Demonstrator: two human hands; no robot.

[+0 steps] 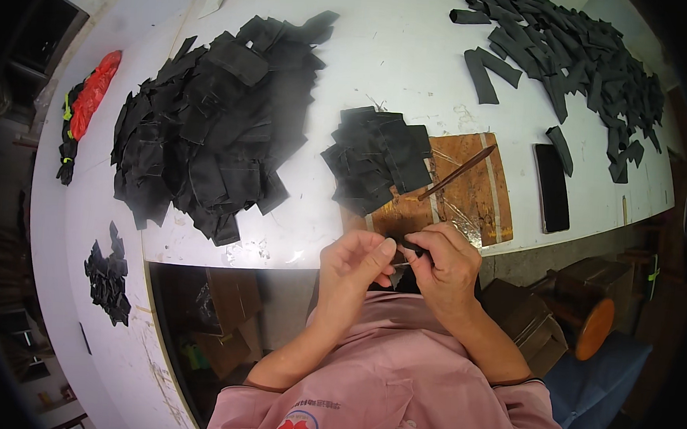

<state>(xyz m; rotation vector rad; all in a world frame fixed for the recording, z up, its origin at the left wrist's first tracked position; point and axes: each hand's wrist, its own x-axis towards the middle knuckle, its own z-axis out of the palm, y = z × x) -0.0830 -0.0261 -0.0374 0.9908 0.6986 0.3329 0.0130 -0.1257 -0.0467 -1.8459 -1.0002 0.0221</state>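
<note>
At the table's near edge, close to my body, both hands work on a small black fabric piece (416,248). My right hand (451,268) grips it, fingers curled and thumb pressed in. My left hand (351,268) is closed in a pinch at the piece's left side, thumb against the bent fingers. Much of the piece is hidden by my fingers. Just beyond my hands lies a taped brown board (479,214). A slim, pointed brown stick (462,170) rests slantwise on it, and a small pile of flat black fabric pieces (378,156) overlaps its left part.
A large heap of flat black pieces (208,130) covers the table's left; a smaller black pile (108,280) sits nearer. Narrow black fabric tubes (569,55) spread over the far right. A phone (551,188) lies right of the board. A round stool (592,328) and cardboard boxes (520,321) stand below.
</note>
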